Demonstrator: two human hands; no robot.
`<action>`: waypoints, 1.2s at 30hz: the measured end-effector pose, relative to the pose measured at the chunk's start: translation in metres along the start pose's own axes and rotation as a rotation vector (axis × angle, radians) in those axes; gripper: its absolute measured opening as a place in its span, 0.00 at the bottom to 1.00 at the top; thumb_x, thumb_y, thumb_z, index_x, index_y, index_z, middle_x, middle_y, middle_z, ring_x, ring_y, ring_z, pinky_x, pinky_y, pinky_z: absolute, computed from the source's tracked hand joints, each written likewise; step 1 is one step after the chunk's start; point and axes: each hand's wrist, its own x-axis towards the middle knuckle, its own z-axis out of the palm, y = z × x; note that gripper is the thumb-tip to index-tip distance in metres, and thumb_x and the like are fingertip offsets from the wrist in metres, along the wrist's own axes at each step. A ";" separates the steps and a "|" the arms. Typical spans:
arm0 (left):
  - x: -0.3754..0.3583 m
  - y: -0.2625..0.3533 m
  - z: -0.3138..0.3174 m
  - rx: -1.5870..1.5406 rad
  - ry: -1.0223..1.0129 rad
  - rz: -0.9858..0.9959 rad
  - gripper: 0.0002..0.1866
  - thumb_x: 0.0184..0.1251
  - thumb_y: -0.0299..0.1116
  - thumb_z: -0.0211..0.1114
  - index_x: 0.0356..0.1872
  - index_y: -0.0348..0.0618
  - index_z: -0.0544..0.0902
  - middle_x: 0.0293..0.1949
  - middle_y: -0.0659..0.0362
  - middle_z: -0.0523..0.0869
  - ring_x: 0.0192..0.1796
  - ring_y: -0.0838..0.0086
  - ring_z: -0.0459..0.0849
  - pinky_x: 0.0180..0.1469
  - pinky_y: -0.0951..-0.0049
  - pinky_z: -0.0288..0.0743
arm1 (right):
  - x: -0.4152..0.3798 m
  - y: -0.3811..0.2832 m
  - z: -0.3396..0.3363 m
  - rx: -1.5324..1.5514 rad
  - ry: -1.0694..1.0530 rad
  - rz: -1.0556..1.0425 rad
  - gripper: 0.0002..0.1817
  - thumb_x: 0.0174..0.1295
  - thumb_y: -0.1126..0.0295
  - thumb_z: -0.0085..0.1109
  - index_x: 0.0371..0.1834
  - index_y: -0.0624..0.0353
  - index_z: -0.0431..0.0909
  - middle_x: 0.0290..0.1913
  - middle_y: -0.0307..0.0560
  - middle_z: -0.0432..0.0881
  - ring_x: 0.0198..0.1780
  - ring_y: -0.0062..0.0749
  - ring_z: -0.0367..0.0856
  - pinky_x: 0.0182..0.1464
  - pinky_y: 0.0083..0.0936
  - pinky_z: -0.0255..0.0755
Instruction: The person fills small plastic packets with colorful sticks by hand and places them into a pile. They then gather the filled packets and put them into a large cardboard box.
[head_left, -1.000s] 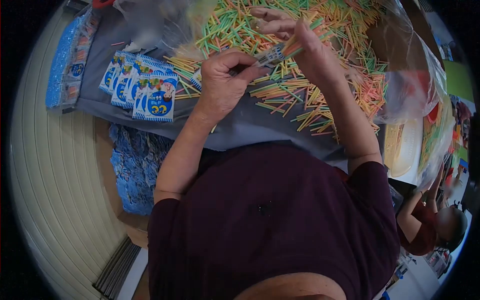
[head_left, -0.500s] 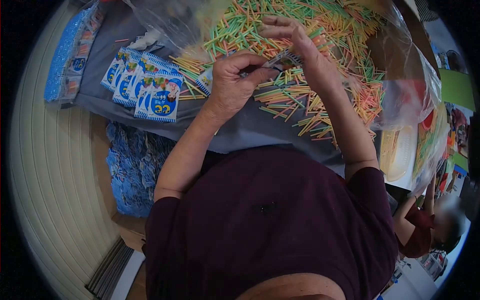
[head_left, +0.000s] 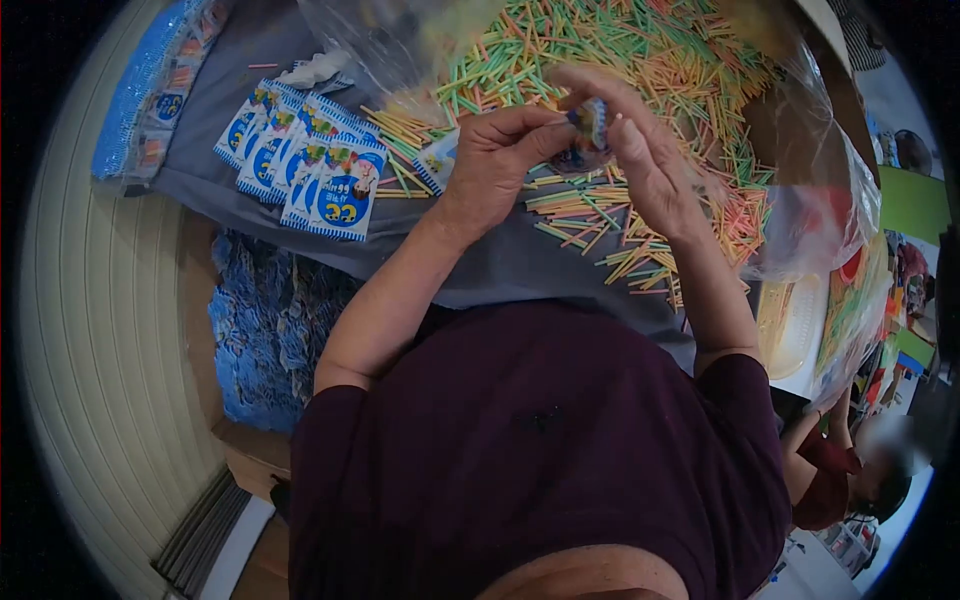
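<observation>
My left hand (head_left: pixel 490 170) pinches a small printed packet (head_left: pixel 588 138) between thumb and fingers, above the pile of coloured sticks. Its print looks blue and white with some colour, partly blurred. My right hand (head_left: pixel 655 165) curves around the packet's far side, thumb and fingers apart; I see nothing held in it. Beneath the left hand lies another blue-and-white packet (head_left: pixel 437 160), partly hidden. Thin green, yellow and pink sticks (head_left: pixel 560 50) are heaped behind and beside both hands.
Several flat blue-and-white packets (head_left: pixel 345 190) overlap on the grey cloth (head_left: pixel 480 260) at left. A bag of packets (head_left: pixel 155 100) stands at the far left. Clear plastic sheeting (head_left: pixel 815 220) borders the heap. A box of blue wrappers (head_left: pixel 270 330) sits below. Another person (head_left: pixel 835 470) is at right.
Sticks that showed by my right fingers are no longer visible there. The packet now stands more upright, and the right hand has come down around it. The whole view has shifted slightly.
</observation>
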 end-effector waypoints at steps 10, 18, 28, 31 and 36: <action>-0.036 0.009 -0.003 0.135 -0.010 0.003 0.18 0.64 0.17 0.70 0.55 0.33 0.83 0.46 0.59 0.88 0.50 0.80 0.85 0.52 0.76 0.81 | -0.002 0.014 0.034 0.457 0.154 0.034 0.21 0.75 0.56 0.53 0.64 0.55 0.80 0.56 0.46 0.84 0.61 0.31 0.78 0.62 0.32 0.69; -0.044 -0.003 -0.016 0.154 0.110 0.162 0.14 0.65 0.16 0.68 0.51 0.35 0.84 0.48 0.56 0.89 0.49 0.75 0.88 0.55 0.74 0.83 | -0.010 0.007 -0.017 -0.203 0.397 -0.218 0.21 0.70 0.63 0.57 0.63 0.60 0.78 0.58 0.51 0.81 0.60 0.36 0.79 0.61 0.34 0.72; -0.053 0.020 0.000 0.320 0.131 0.139 0.15 0.62 0.18 0.71 0.50 0.36 0.84 0.40 0.61 0.88 0.41 0.80 0.85 0.44 0.78 0.81 | -0.021 0.000 0.023 -0.353 0.048 -0.250 0.07 0.58 0.82 0.66 0.39 0.64 0.83 0.37 0.50 0.87 0.38 0.38 0.88 0.39 0.28 0.79; -0.066 0.036 -0.010 0.858 0.074 0.341 0.15 0.58 0.17 0.71 0.48 0.35 0.85 0.37 0.57 0.87 0.38 0.74 0.86 0.41 0.75 0.80 | -0.020 -0.004 0.036 -0.194 -0.081 -0.246 0.12 0.57 0.87 0.61 0.43 0.63 0.83 0.38 0.50 0.86 0.41 0.41 0.88 0.42 0.30 0.80; -0.095 0.076 -0.051 1.205 0.275 0.205 0.15 0.56 0.17 0.69 0.46 0.34 0.85 0.36 0.53 0.86 0.39 0.64 0.86 0.44 0.68 0.79 | -0.025 -0.005 0.068 -0.165 -0.109 -0.188 0.19 0.58 0.87 0.61 0.52 0.59 0.82 0.57 0.53 0.81 0.52 0.46 0.85 0.50 0.35 0.82</action>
